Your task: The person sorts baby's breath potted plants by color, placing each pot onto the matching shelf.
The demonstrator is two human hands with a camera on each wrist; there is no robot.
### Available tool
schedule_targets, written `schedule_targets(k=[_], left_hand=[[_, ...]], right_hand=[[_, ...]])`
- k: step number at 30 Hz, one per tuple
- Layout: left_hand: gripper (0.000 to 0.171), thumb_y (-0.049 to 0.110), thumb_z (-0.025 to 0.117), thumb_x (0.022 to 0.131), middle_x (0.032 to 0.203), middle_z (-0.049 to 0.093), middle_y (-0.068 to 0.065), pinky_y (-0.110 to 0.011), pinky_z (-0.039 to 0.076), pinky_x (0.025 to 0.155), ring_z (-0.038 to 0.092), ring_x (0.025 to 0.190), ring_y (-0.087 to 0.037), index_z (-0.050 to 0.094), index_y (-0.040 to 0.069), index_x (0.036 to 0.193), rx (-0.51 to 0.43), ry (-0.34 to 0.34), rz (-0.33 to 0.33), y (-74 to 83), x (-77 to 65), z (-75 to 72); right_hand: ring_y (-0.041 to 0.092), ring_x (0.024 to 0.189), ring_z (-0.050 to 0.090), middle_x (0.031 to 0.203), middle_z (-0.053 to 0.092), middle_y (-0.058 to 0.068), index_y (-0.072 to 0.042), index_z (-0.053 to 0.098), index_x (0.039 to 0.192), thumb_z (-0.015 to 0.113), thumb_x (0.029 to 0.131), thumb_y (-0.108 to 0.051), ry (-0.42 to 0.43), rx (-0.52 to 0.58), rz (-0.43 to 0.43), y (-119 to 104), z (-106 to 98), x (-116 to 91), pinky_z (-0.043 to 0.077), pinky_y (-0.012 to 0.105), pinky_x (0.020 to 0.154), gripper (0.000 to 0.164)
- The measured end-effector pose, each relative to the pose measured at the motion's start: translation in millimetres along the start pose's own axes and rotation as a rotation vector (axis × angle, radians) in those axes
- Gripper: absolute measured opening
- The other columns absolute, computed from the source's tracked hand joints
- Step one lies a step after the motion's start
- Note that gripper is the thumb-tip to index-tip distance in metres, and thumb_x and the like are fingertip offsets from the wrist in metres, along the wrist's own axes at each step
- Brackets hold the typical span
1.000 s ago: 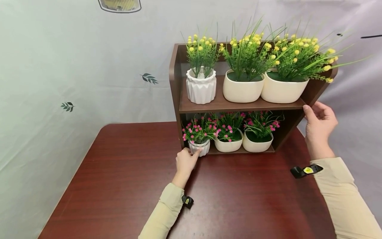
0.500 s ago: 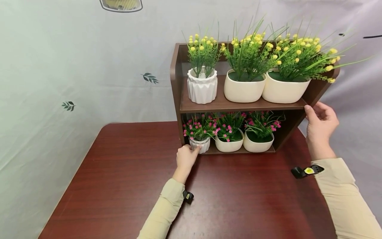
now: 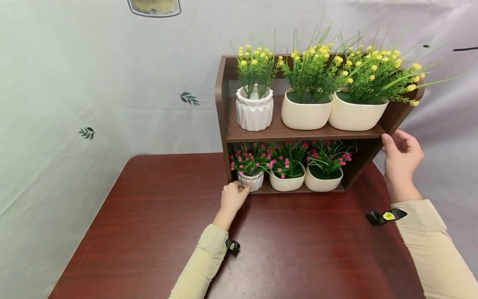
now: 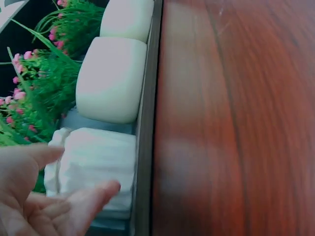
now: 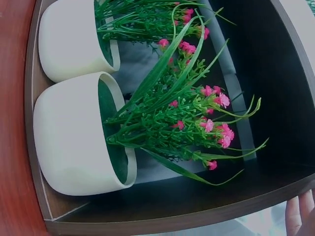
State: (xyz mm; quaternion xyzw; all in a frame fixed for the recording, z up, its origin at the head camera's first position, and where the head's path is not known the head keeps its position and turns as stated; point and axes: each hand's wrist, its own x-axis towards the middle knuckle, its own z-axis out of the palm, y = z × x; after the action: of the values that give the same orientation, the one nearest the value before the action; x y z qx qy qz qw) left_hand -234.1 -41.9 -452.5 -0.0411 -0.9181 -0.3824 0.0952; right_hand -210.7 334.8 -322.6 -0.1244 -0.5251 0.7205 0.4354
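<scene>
My left hand is at the front of a small white fluted pot with pink flowers, at the left end of the lower shelf. In the left wrist view its thumb and a forefinger are spread apart against the pot's face, not wrapped round it. The pot stands upright inside the shelf's front edge. My right hand grips the right side panel of the brown two-tier shelf, thumb at the front edge and fingers outside. In the right wrist view only some fingers show beside the panel.
Two cream pots with pink flowers share the lower tier. Above stand a white fluted pot and two cream pots, all with yellow flowers. The shelf is on a reddish wooden table, before a pale cloth backdrop.
The fluted pot with pink flowers has slid back slightly onto the lower shelf, the left hand following it. The right hand has stayed at the side panel.
</scene>
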Motion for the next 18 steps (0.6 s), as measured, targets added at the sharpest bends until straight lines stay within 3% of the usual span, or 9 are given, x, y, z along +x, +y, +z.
schedule_targets(k=[5, 8, 12, 14, 18], left_hand=[[0.028, 0.030, 0.066, 0.088, 0.075, 0.071, -0.007, -0.031, 0.054, 0.063, 0.067, 0.067, -0.017, 0.070, 0.002, 0.089, -0.124, -0.099, 0.148, -11.1, 3.5, -20.6], [0.025, 0.028, 0.066, 0.089, 0.080, 0.072, -0.008, -0.030, 0.054, 0.064, 0.067, 0.071, -0.016, 0.070, 0.004, 0.093, -0.140, -0.129, 0.176, -15.8, 5.1, -38.2], [0.026, 0.030, 0.064, 0.090, 0.090, 0.072, -0.008, -0.034, 0.055, 0.071, 0.068, 0.079, -0.019, 0.070, 0.006, 0.098, -0.050, -0.114, 0.238, -16.0, 6.5, -65.8], [0.030, 0.032, 0.064, 0.090, 0.098, 0.072, -0.010, -0.039, 0.054, 0.077, 0.068, 0.087, -0.023, 0.069, 0.005, 0.103, 0.015, -0.085, 0.284, -15.7, 7.6, -81.1], [0.043, 0.038, 0.062, 0.090, 0.114, 0.065, -0.012, -0.047, 0.049, 0.087, 0.061, 0.106, -0.029, 0.063, 0.004, 0.117, 0.116, -0.058, 0.346, -18.3, 10.4, -106.5]], right_hand=[[0.006, 0.072, 0.058, 0.085, 0.064, -0.003, -0.009, 0.071, 0.098, 0.069, 0.081, 0.001, -0.050, -0.068, -0.001, 7.3, 0.2, -3.8, 0.049, 0.011, 0.058, 0.019], [0.001, 0.084, 0.055, 0.096, 0.061, -0.011, -0.010, 0.066, 0.115, 0.066, 0.087, -0.007, -0.093, -0.287, -0.043, 9.4, -0.6, -11.3, 0.046, 0.011, 0.069, 0.028], [-0.007, 0.096, 0.044, 0.108, 0.046, -0.019, -0.012, 0.054, 0.133, 0.061, 0.091, -0.023, -0.147, -0.633, -0.133, 9.1, -9.0, -25.1, 0.038, 0.012, 0.081, 0.044], [-0.010, 0.099, 0.038, 0.115, 0.044, -0.013, -0.009, 0.052, 0.134, 0.062, 0.090, -0.023, -0.184, -0.715, -0.191, 10.6, -13.8, -31.6, 0.036, 0.011, 0.082, 0.048], [-0.005, 0.102, 0.032, 0.128, 0.046, 0.014, -0.003, 0.052, 0.133, 0.065, 0.087, -0.020, -0.271, -0.814, -0.321, 16.6, -22.9, -44.0, 0.029, 0.014, 0.084, 0.051]])
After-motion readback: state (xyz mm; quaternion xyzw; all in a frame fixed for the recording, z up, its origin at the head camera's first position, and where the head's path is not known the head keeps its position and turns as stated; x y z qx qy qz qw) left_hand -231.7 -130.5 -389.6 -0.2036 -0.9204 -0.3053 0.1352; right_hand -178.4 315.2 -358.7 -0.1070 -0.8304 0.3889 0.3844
